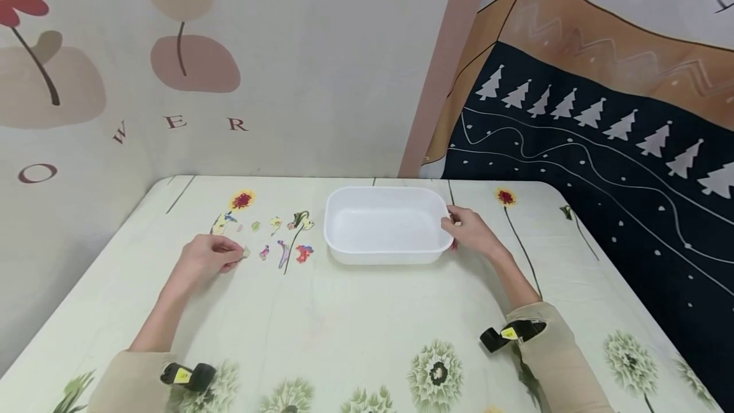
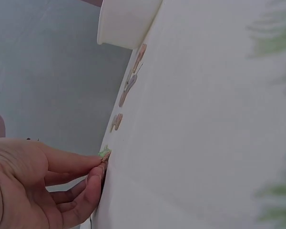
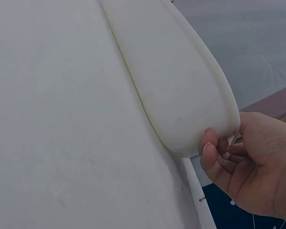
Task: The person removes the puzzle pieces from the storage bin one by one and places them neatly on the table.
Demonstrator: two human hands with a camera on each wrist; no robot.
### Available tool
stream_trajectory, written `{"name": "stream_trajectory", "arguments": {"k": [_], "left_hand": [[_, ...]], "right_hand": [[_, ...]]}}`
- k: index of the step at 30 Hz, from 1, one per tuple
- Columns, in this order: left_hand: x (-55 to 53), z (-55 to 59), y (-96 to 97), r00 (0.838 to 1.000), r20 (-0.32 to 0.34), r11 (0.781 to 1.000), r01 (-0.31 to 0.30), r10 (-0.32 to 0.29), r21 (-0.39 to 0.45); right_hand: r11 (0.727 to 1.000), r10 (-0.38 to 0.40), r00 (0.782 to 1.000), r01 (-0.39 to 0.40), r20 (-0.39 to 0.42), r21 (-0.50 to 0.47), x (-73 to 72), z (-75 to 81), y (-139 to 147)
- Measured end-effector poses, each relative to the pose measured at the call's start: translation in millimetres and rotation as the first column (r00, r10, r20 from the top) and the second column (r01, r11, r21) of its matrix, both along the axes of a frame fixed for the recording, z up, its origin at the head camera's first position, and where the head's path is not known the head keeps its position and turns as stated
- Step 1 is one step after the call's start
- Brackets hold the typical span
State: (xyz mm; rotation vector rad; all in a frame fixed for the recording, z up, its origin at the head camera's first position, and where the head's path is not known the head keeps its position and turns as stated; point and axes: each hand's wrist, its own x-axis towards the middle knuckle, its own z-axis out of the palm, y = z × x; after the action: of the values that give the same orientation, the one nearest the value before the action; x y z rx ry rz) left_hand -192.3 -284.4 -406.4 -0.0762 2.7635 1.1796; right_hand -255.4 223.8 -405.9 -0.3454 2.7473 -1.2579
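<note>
With thumb and fingertips, my left hand (image 1: 208,255) pinches a small flat green piece (image 2: 105,152) with a wood-brown edge, at the tabletop on the left. My right hand (image 1: 474,232) grips the right end of a white rectangular plastic tub (image 1: 390,259), fingers under the rim. The tub stands upright, and its visible inside is bare. Between the left hand and the tub lie several small colourful cutouts, among them a pink one (image 1: 264,252), a purple one (image 1: 283,253), a red and blue one (image 1: 304,253) and a yellow one (image 1: 276,224).
A flower-printed cloth (image 1: 355,317) covers the table. Behind it hangs a pale wall sheet (image 1: 321,81) with printed flowers and letters. A dark sheet with white trees (image 1: 573,139) hangs at the right. Each sleeve carries a black wrist camera.
</note>
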Motion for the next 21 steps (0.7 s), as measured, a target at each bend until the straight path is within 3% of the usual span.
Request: {"name": "stream_trajectory", "arguments": {"k": [11,21], "left_hand": [[1.4,4.6,-2.8,0.999,0.035,1.0,-0.013,0.014,-0.026],[1.5,3.6,-4.6,1.0,0.019,0.999,-0.023,0.024,-0.024]], "right_hand": [[1.0,0.013,1.0,-0.013,0.0,0.014,-3.5,-0.4,0.1],[1.0,0.014,1.0,-0.014,0.017,0.019,-4.3,1.5,1.9]]}}
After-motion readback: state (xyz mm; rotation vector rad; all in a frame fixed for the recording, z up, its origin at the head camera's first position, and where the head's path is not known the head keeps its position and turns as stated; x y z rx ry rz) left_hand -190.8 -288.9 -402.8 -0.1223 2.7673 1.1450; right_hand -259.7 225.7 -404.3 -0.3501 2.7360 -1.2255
